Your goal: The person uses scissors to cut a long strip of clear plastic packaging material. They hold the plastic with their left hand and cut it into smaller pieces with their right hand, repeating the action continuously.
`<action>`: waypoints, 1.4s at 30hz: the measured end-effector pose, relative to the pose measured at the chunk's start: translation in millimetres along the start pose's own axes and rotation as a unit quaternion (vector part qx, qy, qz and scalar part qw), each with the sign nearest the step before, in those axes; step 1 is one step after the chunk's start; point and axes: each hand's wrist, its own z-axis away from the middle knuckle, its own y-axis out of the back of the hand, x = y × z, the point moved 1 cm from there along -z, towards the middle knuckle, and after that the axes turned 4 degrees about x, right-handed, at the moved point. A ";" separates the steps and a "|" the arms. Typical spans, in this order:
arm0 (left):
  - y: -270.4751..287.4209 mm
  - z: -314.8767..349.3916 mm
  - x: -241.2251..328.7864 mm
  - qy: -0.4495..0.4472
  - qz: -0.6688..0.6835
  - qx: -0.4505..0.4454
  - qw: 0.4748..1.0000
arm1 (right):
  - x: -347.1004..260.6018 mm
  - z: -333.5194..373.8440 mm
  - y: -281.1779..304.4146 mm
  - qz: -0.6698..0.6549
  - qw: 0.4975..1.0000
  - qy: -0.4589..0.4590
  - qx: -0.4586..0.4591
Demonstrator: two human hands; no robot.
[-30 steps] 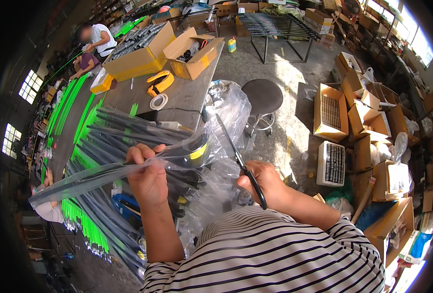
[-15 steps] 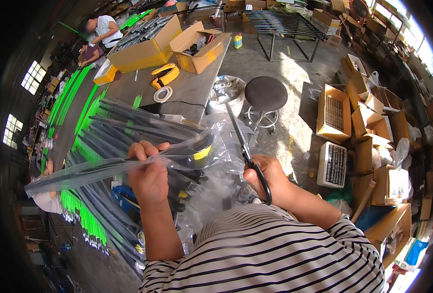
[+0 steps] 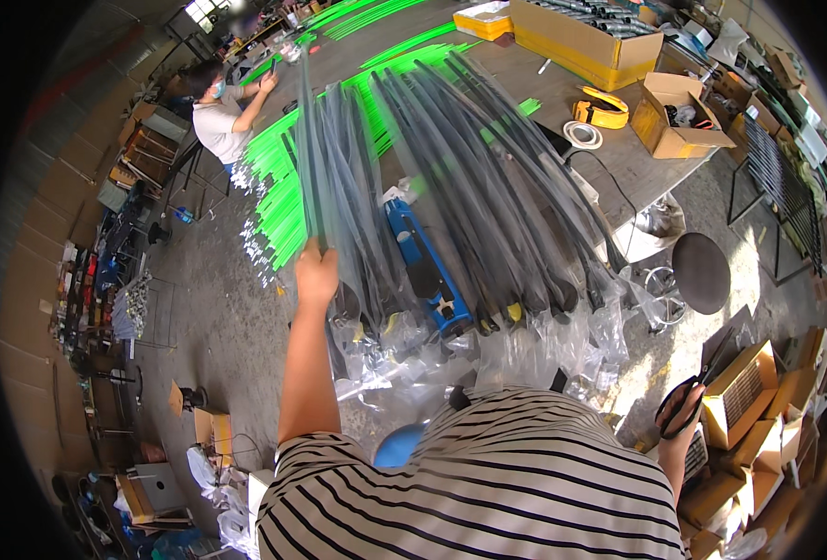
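Note:
My left hand (image 3: 316, 273) is closed around a long dark rod in a clear plastic sleeve (image 3: 309, 177), held lengthwise at the left edge of the pile. Beside it lie several more sleeved black rods (image 3: 502, 187), their loose sleeve ends bunched toward my body. Between two groups of them rests a blue and black tool (image 3: 423, 266), its kind unclear. Far out to the right, my right hand (image 3: 682, 413) grips black-handled scissors (image 3: 678, 403); part of that hand is hidden behind the handles.
Bright green rods (image 3: 283, 201) with white ends lie under the pile. Yellow straps (image 3: 602, 108), a tape roll (image 3: 582, 135) and cardboard boxes (image 3: 586, 47) stand on the table. A round stool (image 3: 701, 273) and floor boxes (image 3: 742, 397) are right; a person (image 3: 222, 112) stands far left.
My view has turned left. The left hand has brought the sleeved rod from crosswise in front of me to the pile's left side. The scissors have moved away to the right.

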 end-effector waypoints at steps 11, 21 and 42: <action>-28.6 -1.4 41.5 -0.083 -0.348 0.025 0.934 | -17.8 -1.7 -14.1 0.141 0.987 0.083 -0.007; -260.8 58.9 250.6 -0.041 0.241 -0.448 0.860 | -13.5 39.1 25.9 0.132 0.981 0.104 0.095; -290.9 108.3 353.7 0.205 0.638 -0.505 0.545 | 12.5 78.2 70.0 0.217 0.972 0.036 0.076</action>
